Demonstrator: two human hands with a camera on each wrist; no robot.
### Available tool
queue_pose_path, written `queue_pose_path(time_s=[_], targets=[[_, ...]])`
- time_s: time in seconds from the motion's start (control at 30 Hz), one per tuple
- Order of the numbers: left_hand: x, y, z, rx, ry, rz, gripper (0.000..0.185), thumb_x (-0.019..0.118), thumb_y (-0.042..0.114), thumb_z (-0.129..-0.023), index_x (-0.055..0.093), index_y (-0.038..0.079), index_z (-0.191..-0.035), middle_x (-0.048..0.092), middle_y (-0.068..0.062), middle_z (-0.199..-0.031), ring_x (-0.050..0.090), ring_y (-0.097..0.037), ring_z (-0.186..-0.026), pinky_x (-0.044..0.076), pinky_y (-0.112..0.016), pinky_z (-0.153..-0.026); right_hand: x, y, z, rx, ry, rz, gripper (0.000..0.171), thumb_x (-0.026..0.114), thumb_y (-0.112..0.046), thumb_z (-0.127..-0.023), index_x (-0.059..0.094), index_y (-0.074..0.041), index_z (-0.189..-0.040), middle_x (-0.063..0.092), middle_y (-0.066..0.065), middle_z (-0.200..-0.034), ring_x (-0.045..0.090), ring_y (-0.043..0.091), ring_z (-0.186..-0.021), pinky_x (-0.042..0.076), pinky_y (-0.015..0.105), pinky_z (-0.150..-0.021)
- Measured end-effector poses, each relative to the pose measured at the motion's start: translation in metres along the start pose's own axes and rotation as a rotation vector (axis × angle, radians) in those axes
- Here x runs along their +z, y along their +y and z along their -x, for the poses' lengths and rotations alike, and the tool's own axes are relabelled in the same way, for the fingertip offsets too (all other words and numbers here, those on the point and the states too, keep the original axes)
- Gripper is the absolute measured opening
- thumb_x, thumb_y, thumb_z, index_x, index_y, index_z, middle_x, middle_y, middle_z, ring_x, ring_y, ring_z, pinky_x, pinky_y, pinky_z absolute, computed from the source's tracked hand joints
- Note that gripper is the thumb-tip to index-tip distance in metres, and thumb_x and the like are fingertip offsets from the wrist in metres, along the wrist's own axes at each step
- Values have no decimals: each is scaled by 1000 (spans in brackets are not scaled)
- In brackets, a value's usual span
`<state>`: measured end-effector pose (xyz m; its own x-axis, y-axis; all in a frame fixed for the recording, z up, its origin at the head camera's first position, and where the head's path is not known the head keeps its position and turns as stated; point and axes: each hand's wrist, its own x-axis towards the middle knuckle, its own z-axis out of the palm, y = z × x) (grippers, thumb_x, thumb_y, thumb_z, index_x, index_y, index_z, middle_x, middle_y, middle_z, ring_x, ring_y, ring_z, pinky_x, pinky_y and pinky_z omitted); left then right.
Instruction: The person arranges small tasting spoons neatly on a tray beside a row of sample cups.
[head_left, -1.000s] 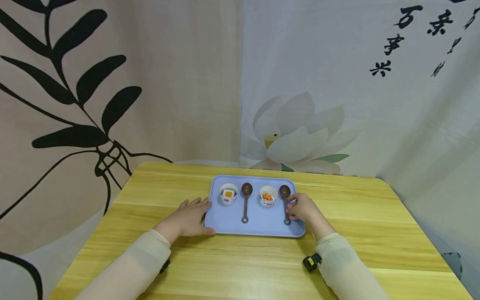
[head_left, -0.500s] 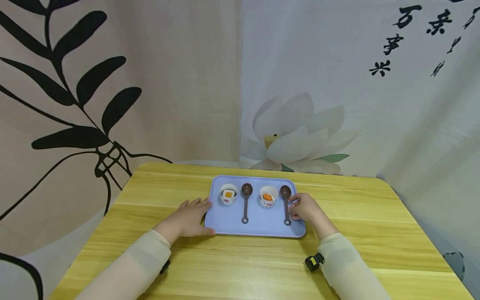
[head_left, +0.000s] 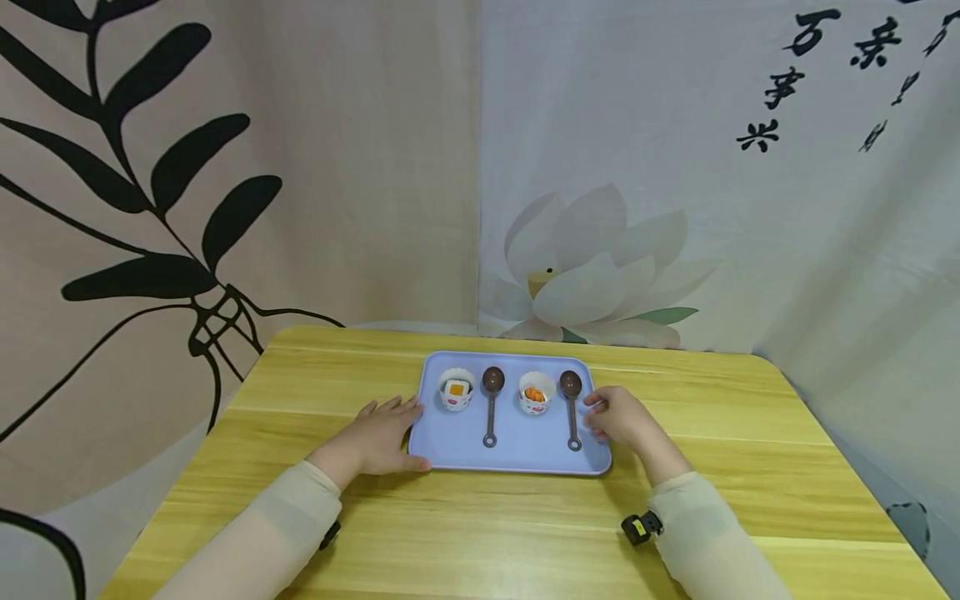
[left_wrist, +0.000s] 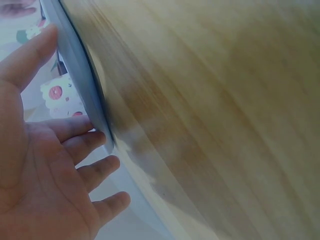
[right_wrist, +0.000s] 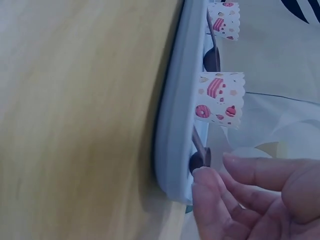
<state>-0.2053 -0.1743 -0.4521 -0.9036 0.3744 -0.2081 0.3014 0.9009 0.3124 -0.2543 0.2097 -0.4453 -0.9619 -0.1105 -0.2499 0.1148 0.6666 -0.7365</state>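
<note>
Head view: left hand [head_left: 381, 437] lies flat, fingers spread, at the tray's [head_left: 517, 457] nine o'clock edge; right hand [head_left: 618, 415], fingers loosely curled and empty, sits at three o'clock beside a spoon [head_left: 572, 406]. Left wrist view: fingers [left_wrist: 80, 135] touch the rim. Right wrist view: a nudge could topple the cupcake-printed cups [right_wrist: 220, 99]. No readable wording there.

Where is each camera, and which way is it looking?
Head view: up on the person's head, looking forward and down at the table; shows both sleeves, left hand and right hand at the blue tray.
Left wrist view: low on the left wrist, looking along the tray edge; shows palm and fingers.
Right wrist view: low on the right wrist, facing the tray rim, a paper cup and a spoon; shows fingertips.
All three share the tray.
</note>
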Motion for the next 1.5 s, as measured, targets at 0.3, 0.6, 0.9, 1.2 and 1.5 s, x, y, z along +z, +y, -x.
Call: queue_pose_path(time_s=[0.3, 0.6, 0.9, 1.2, 1.5], targets=[[2, -1, 0, 2, 0, -7, 98, 74, 60, -82, 39, 1, -153, 31, -14, -161, 24, -41, -148, 15, -64, -117, -12, 0, 15, -81, -3, 127, 30, 62, -3, -91, 63, 10, -119, 65, 14, -94, 61, 19, -74, 54, 31, -65], [3, -3, -1, 10, -1, -10, 99, 73, 61, -82, 39, 1, -153, 31, -14, -161, 24, -41, -148, 15, -64, -117, -18, 4, 22, -170, 24, 249, 29, 65, -16, -96, 67, 4, -117, 68, 10, -97, 63, 24, -87, 52, 39, -75], [0, -1, 0, 17, -7, -4, 99, 73, 60, -83, 38, 0, -153, 31, -16, -161, 24, -42, -148, 15, -65, -117, -21, 9, 28, -259, 16, 273, 33, 67, -18, -96, 67, 4, -120, 70, 11, -105, 68, 25, -89, 56, 41, -78], [-2, 0, -1, 18, 3, -1, 97, 74, 57, -84, 38, -1, -152, 31, -17, -160, 24, -43, -148, 14, -65, -117, -25, 13, 35, -350, 33, 342, 33, 68, -16, -96, 66, 5, -121, 67, 20, -119, 68, 30, -96, 55, 47, -85], [0, -2, 0, 24, -1, -6, 98, 71, 61, -84, 36, 0, -154, 28, -16, -162, 24, -41, -148, 14, -64, -117, -28, 19, 40, -389, 47, 388, 31, 69, -15, -96, 67, 3, -121, 66, 19, -120, 66, 35, -102, 57, 47, -85]])
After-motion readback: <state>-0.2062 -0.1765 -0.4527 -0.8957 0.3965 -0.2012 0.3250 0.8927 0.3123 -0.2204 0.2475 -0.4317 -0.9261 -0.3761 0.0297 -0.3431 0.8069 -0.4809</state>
